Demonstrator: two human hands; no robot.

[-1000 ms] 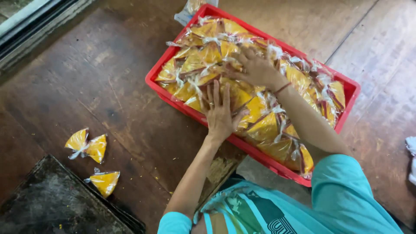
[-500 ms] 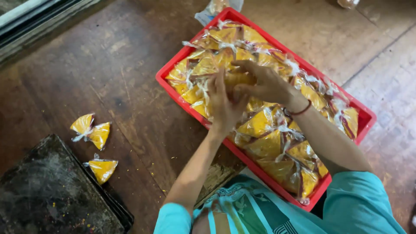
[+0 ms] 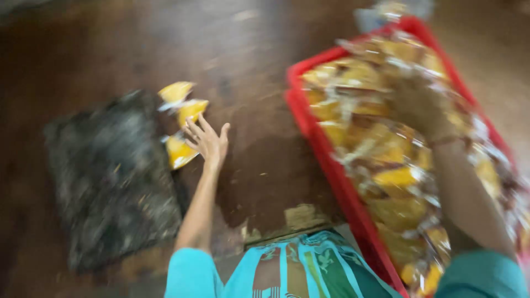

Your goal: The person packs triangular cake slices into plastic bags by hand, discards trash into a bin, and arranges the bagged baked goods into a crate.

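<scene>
With fingers spread and empty, the left hand (image 3: 207,140) reaches just beside three small yellow plastic-wrapped packets (image 3: 182,124) left of the red plastic crate (image 3: 331,165), where the blurred right hand (image 3: 422,105), grip unclear, could knock packets out.

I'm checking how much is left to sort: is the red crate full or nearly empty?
Full. The red crate is heaped rim to rim with yellow packets, and the right hand rests on top of the pile.
</scene>
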